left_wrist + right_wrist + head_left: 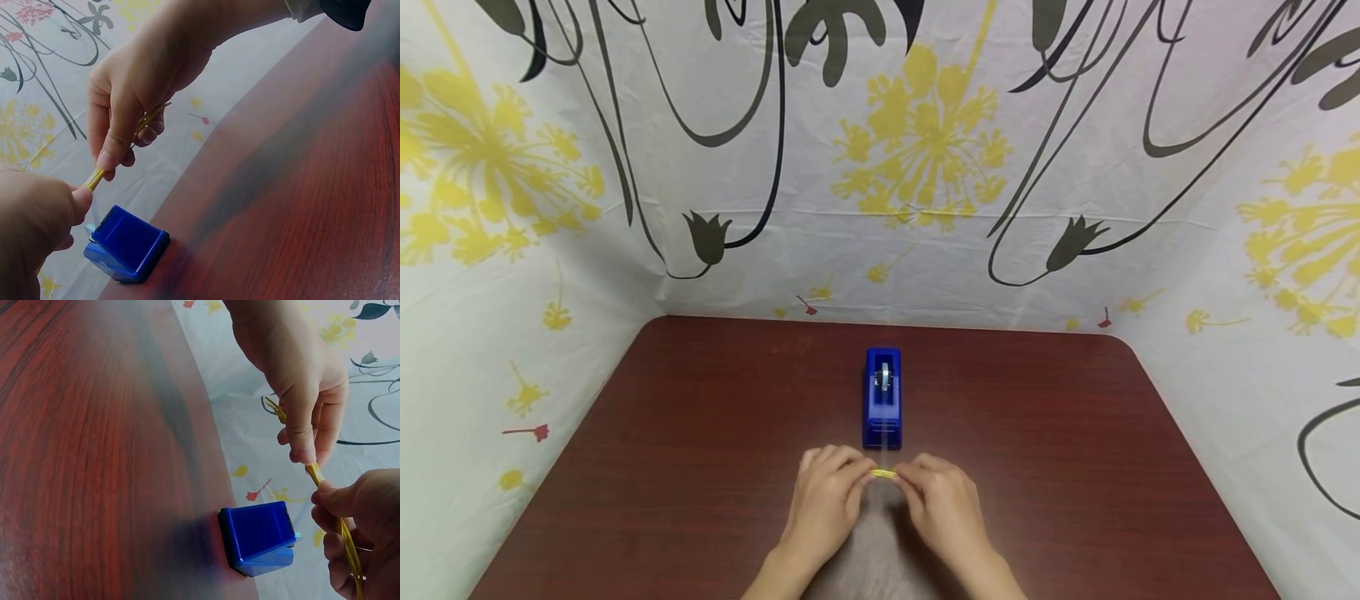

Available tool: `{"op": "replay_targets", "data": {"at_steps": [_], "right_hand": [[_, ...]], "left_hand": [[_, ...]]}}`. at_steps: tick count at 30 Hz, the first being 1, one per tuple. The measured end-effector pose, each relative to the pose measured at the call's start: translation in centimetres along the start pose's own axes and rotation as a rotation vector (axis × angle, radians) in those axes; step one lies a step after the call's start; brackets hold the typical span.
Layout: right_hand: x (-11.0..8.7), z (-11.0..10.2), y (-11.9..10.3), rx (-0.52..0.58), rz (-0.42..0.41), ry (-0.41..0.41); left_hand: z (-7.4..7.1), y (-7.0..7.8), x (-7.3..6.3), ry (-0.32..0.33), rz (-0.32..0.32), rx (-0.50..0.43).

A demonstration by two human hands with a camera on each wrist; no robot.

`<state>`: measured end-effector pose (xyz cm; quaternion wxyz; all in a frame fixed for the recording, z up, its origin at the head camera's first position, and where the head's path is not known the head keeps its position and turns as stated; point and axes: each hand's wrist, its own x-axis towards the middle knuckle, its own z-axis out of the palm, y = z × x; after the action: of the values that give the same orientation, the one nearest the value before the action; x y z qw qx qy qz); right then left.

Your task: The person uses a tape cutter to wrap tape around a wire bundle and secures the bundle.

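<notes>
A small bundle of thin yellow strands (883, 473) is held between my two hands. My left hand (826, 496) pinches it on one side with thumb and fingertips, and my right hand (947, 504) pinches it on the other, a short gap apart. In the right wrist view, the strands (350, 547) run back beneath the fingers of the near hand, and loose ends poke out past the far one. Just beyond my hands stands a blue tape dispenser (871, 410). A clear strip of tape (884, 458) stretches from it towards the bundle; whether it sticks there I cannot tell.
The dark red-brown wooden table (737, 392) lies under everything, its rounded far corners against a white cloth backdrop (850, 275) with yellow and grey flower prints. The cloth also rises along both sides of the table.
</notes>
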<state>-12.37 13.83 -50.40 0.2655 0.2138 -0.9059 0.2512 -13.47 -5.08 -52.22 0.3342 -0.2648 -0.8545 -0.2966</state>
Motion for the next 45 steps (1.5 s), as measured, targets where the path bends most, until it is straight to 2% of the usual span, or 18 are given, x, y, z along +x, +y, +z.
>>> {"op": "replay_targets", "data": {"at_steps": [3, 10, 19, 28, 36, 41, 45], "right_hand": [[-0.03, 0.05, 0.14, -0.002, -0.008, 0.003], [-0.01, 0.19, 0.34, -0.004, -0.024, 0.018], [-0.09, 0.23, 0.28, -0.011, -0.019, 0.006], [-0.05, 0.16, 0.23, 0.004, -0.019, -0.007], [0.15, 0.02, 0.14, -0.004, -0.002, -0.094], [0.27, 0.06, 0.08, -0.011, 0.007, -0.095], [0.26, 0.08, 0.10, -0.018, 0.013, -0.084]], "left_hand": [[-0.06, 0.03, 0.06, -0.006, 0.003, 0.008], [-0.18, 0.24, 0.05, -0.113, -0.051, 0.043], [0.02, 0.07, 0.02, -0.136, -0.011, 0.071], [0.35, -0.24, 0.01, -0.052, 0.023, 0.054], [0.35, -0.28, 0.10, 0.000, 0.056, 0.068], [0.45, -0.24, 0.06, 0.008, 0.050, 0.062], [0.48, -0.20, 0.03, -0.026, 0.029, 0.057]]}}
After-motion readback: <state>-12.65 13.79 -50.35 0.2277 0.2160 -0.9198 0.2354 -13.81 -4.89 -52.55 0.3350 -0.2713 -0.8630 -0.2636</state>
